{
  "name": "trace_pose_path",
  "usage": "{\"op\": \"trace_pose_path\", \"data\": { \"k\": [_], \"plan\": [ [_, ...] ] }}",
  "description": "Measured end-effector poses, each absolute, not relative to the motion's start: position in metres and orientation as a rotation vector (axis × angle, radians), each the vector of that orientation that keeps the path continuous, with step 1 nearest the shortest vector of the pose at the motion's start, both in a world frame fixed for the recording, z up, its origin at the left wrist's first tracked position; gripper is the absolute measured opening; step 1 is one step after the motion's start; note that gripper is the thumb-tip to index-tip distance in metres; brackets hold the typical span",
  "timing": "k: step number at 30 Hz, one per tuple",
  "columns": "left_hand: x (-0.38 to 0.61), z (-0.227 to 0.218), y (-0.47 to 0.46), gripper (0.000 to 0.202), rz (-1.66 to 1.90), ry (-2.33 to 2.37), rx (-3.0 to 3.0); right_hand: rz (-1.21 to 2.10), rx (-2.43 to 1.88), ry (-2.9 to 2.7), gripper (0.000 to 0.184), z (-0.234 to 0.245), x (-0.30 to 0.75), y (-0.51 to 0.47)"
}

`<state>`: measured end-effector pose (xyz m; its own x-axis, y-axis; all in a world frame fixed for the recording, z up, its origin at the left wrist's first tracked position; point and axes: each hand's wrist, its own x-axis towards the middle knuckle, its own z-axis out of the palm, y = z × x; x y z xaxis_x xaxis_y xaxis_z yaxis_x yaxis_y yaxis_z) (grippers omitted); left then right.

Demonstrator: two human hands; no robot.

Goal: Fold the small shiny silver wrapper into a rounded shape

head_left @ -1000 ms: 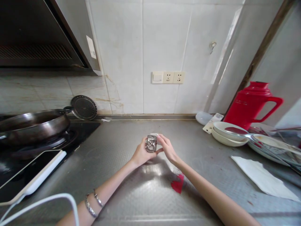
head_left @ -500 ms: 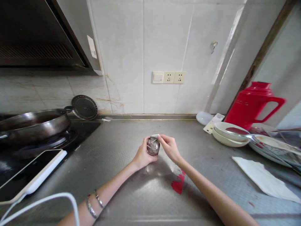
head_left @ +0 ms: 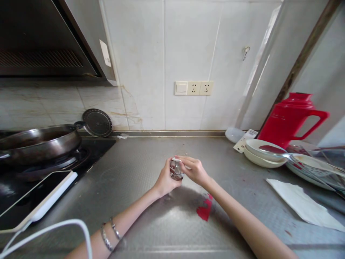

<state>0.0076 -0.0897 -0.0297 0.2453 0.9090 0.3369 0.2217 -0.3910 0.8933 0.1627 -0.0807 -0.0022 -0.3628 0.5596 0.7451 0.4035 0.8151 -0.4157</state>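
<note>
- Glass vessel (head_left: 176,172), small & clear, sits b/w both hands, mid-width on the steel tabletop (head_left: 129,169), nearer its back edge than its front; cup or jar, can't tell. Looks held up off the surface, judging by the shadow below.
- L hand (head_left: 165,178): curled round the vessel's L side & underside, thumb up along it, firm hold.
- R hand (head_left: 196,171): fingers part-bent, tips at the rim, touching a white scrap (head_left: 176,159) there; pinching it or just pressing, can't tell.
- Done, afaict: vessel is in hand, white scrap is up at its rim.
- Left, my read: work at the rim looks unfinished, approx. midway, w/ both hands on the vessel & nothing let go. Vessel's inside & far side hidden, so exact prog. unclear.
- Nearby: red patch (head_left: 205,209) on the tabletop toward its front edge, by the R forearm; white paper sheet (head_left: 300,205) flat toward the R edge, untouched.
- Also untouched: stacked bowls (head_left: 262,162) & red thermos (head_left: 287,122) at the back R corner; frying pan (head_left: 54,145) & phone (head_left: 35,198) past the L edge, over the cooktop (head_left: 104,145).
</note>
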Motion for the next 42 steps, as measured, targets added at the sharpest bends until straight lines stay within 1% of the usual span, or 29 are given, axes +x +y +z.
{"op": "trace_pose_path", "data": {
  "k": [3,9,12,15,17,21,23,25,27,29,31,35,38,40,42],
  "plan": [
    [0.007,-0.027,-0.092,0.079,1.171,1.073,1.784,0.200,-0.771,-1.904,0.030,-0.004,0.162,-0.081],
    [0.008,-0.027,-0.090,0.075,1.186,1.023,1.705,0.249,-0.656,-1.977,0.030,-0.003,0.157,-0.089],
    [0.008,-0.027,-0.090,0.075,1.198,1.052,1.704,0.361,-0.744,-1.886,0.030,-0.003,0.156,-0.087],
    [0.007,-0.029,-0.090,0.077,1.223,1.091,1.717,0.482,-0.884,-1.728,0.034,-0.004,0.154,-0.084],
    [0.007,-0.030,-0.089,0.077,1.216,1.097,1.721,0.460,-0.901,-1.708,0.034,-0.006,0.152,-0.085],
    [0.009,-0.030,-0.089,0.075,1.197,1.040,1.708,0.299,-0.720,-1.906,0.028,-0.005,0.151,-0.091],
    [0.009,-0.030,-0.090,0.075,1.206,1.028,1.695,0.290,-0.683,-1.943,0.028,-0.005,0.152,-0.091],
    [0.009,-0.029,-0.090,0.075,1.218,1.060,1.700,0.320,-0.744,-1.881,0.028,-0.005,0.153,-0.089],
    [0.008,-0.029,-0.090,0.077,1.223,1.103,1.727,0.387,-0.874,-1.771,0.032,-0.006,0.152,-0.085],
    [0.007,-0.029,-0.090,0.078,1.206,1.134,1.750,0.465,-1.002,-1.677,0.040,-0.008,0.151,-0.081],
    [0.006,-0.029,-0.090,0.079,1.184,1.148,1.763,0.493,-1.047,-1.638,0.043,-0.010,0.151,-0.080],
    [0.008,-0.030,-0.091,0.077,1.189,1.102,1.765,0.364,-0.846,-1.776,0.031,-0.007,0.153,-0.086],
    [0.010,-0.028,-0.093,0.076,1.194,1.020,1.755,0.314,-0.693,-1.916,0.028,-0.003,0.154,-0.093],
    [0.011,-0.027,-0.095,0.076,1.193,1.033,1.761,0.334,-0.683,-1.915,0.027,-0.002,0.154,-0.094],
    [0.011,-0.027,-0.096,0.076,1.194,1.091,1.770,0.409,-0.763,-1.821,0.029,-0.002,0.154,-0.091]
  ]
}}
